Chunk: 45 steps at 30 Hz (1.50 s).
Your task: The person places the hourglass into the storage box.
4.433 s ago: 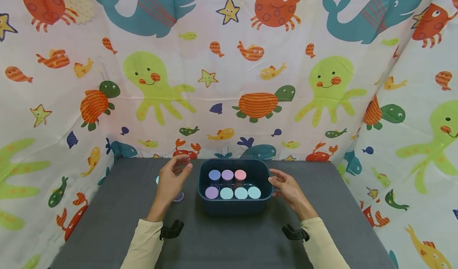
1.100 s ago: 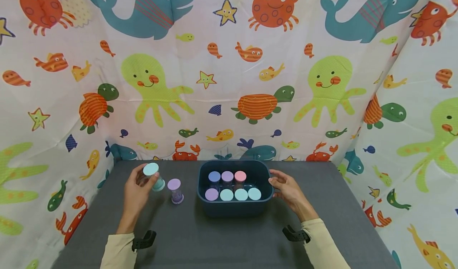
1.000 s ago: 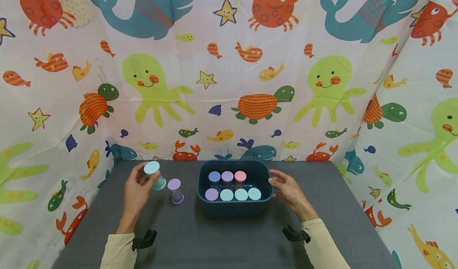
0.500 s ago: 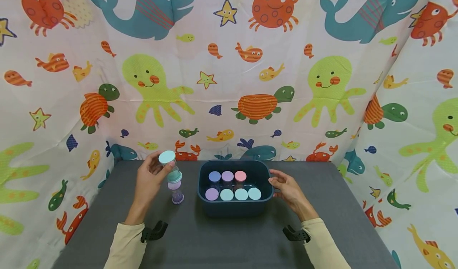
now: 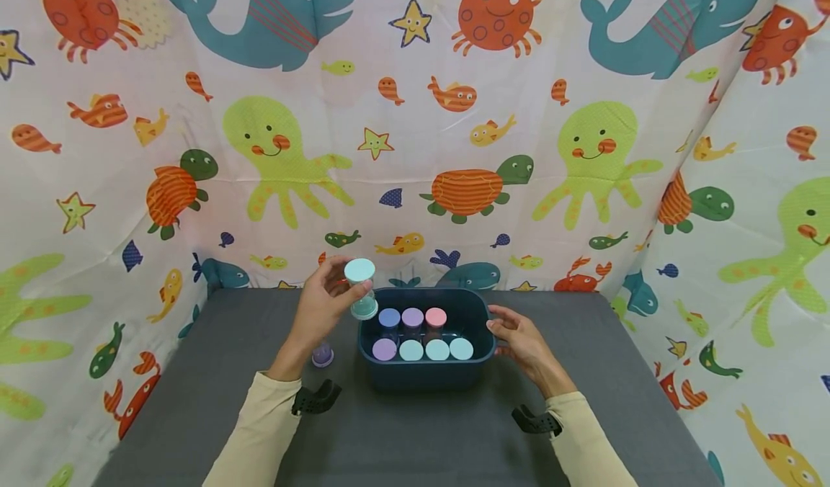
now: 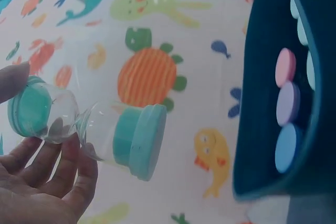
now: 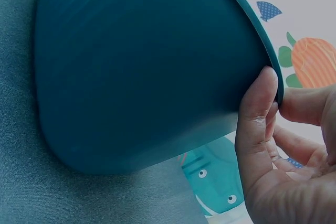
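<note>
Between its thumb and fingers, my left hand [image 5: 320, 310] holds a clear sand timer [image 5: 360, 272] with teal caps, above the left rim of a dark blue bin [image 5: 428, 379]. In the left wrist view the timer [image 6: 144, 142] lies across the fingers, its narrow waist showing. My right hand [image 5: 525, 341] pinches the bin's right rim; the right wrist view has thumb and finger on either side of the bin wall [image 7: 131, 77]. Standing in the bin are several sand timers with blue [image 5: 389, 318], pink [image 5: 436, 318], purple and pale teal caps.
A purple sand timer [image 5: 322, 355] stands on the grey table [image 5: 402, 444] left of the bin, partly hidden behind my left wrist. Curtains with sea animals [image 5: 470, 188] close off the back and both sides.
My left hand picked up the teal sand timer at the left, then carried it right, past the purple timer, to the bin's left rim. My right hand stays on the bin.
</note>
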Tool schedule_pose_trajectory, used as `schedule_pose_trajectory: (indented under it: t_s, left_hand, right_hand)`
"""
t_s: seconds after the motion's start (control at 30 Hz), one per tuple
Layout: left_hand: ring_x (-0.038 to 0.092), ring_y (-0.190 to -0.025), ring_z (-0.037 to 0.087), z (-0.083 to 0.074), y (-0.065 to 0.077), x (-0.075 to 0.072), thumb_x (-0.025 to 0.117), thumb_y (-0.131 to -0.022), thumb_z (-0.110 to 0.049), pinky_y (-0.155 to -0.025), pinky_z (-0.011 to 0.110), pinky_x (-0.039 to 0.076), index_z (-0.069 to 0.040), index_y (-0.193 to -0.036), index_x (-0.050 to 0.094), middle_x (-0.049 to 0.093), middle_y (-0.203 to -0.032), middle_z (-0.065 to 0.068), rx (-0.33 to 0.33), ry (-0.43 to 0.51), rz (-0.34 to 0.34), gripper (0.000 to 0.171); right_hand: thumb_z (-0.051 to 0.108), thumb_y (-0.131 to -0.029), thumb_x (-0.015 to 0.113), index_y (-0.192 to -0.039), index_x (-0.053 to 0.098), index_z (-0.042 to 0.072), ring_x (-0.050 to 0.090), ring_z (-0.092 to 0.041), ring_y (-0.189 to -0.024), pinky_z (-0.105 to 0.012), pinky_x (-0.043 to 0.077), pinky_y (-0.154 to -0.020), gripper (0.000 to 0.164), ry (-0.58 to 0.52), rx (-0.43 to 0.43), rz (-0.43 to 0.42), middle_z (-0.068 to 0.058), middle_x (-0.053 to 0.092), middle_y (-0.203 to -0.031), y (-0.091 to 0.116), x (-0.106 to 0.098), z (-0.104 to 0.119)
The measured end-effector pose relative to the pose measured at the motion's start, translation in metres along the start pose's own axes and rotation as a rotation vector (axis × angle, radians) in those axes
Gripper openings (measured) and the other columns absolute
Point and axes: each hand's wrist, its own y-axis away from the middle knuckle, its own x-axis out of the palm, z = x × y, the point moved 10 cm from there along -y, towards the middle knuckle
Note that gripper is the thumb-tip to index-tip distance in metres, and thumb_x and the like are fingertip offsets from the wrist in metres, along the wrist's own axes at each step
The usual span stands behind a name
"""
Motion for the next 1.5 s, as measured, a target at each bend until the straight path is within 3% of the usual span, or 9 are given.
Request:
schedule_pose_trajectory:
  t_s: [0.2,0.3,0.57,0.8,0.97,1.07,1.27,1.5]
  left_hand:
    - [0.055,-0.117,0.029,-0.009,-0.011,0.032,0.077,-0.086,-0.02,-0.105,0.052,0.044,-0.01,-0.128,0.056,0.059,-0.125,0.011,0.018,-0.04,0.075,0.049]
    - [0.054,-0.116,0.027,-0.012,-0.015,0.047,0.077,-0.085,-0.022,-0.104,0.053,0.045,-0.01,-0.127,0.057,0.058,-0.123,0.011,0.017,-0.075,0.107,0.048]
    - [0.056,-0.106,0.025,-0.01,-0.025,0.077,0.079,-0.083,-0.02,-0.092,0.034,0.051,-0.008,-0.126,0.06,0.06,-0.116,0.012,0.0,-0.081,0.186,0.048]
    - [0.056,-0.102,0.022,-0.001,-0.032,0.099,0.081,-0.081,-0.027,-0.084,0.032,0.051,-0.013,-0.123,0.062,0.063,-0.111,0.007,-0.039,-0.101,0.218,0.048]
    - [0.056,-0.104,0.022,0.007,-0.039,0.116,0.082,-0.08,-0.031,-0.083,0.036,0.049,-0.017,-0.121,0.062,0.063,-0.111,0.003,-0.053,-0.147,0.252,0.048]
    - [0.057,-0.104,0.021,0.012,-0.043,0.126,0.082,-0.079,-0.033,-0.083,0.037,0.049,-0.019,-0.119,0.063,0.064,-0.11,0.001,-0.057,-0.174,0.272,0.047]
    - [0.06,-0.108,0.023,0.019,-0.047,0.145,0.082,-0.079,-0.034,-0.088,0.041,0.052,-0.017,-0.118,0.063,0.063,-0.112,0.003,-0.073,-0.214,0.32,0.047]
    - [0.059,-0.109,0.021,0.037,-0.05,0.162,0.082,-0.079,-0.036,-0.094,0.042,0.051,-0.016,-0.121,0.062,0.064,-0.115,0.002,-0.101,-0.27,0.364,0.05]
  right_hand:
    - [0.018,-0.1,0.057,-0.143,0.046,0.01,0.06,-0.012,-0.074,-0.03,0.055,-0.064,0.046,-0.016,-0.005,0.004,-0.004,0.062,-0.103,0.0,-0.002,0.002]
    - [0.019,-0.1,0.057,-0.143,0.046,0.01,0.06,-0.012,-0.074,-0.03,0.055,-0.064,0.046,-0.012,-0.006,0.002,-0.003,0.062,-0.103,0.0,-0.003,0.002]
    - [0.02,-0.1,0.058,-0.143,0.047,0.013,0.059,-0.014,-0.076,-0.028,0.053,-0.063,0.045,0.004,-0.008,0.003,-0.005,0.062,-0.104,0.002,-0.001,0.0]
    - [0.02,-0.1,0.057,-0.143,0.047,0.012,0.06,-0.016,-0.08,-0.028,0.053,-0.063,0.045,0.008,-0.015,0.012,-0.014,0.062,-0.115,0.002,0.001,0.0]
    - [0.02,-0.1,0.057,-0.143,0.047,0.012,0.06,-0.015,-0.078,-0.028,0.053,-0.064,0.045,0.003,-0.023,0.015,-0.012,0.062,-0.112,0.002,0.0,0.001]
    - [0.02,-0.1,0.057,-0.144,0.046,0.011,0.059,-0.013,-0.077,-0.028,0.053,-0.064,0.046,0.001,-0.024,0.019,-0.006,0.062,-0.106,0.002,0.0,0.002]
    - [0.018,-0.1,0.057,-0.144,0.045,0.01,0.059,-0.015,-0.08,-0.029,0.053,-0.064,0.046,-0.006,-0.016,0.02,-0.01,0.062,-0.108,0.001,0.001,0.002]
    - [0.018,-0.1,0.056,-0.144,0.047,0.012,0.058,-0.018,-0.082,-0.028,0.053,-0.063,0.045,-0.001,-0.006,0.015,-0.013,0.06,-0.11,0.001,0.001,0.001]
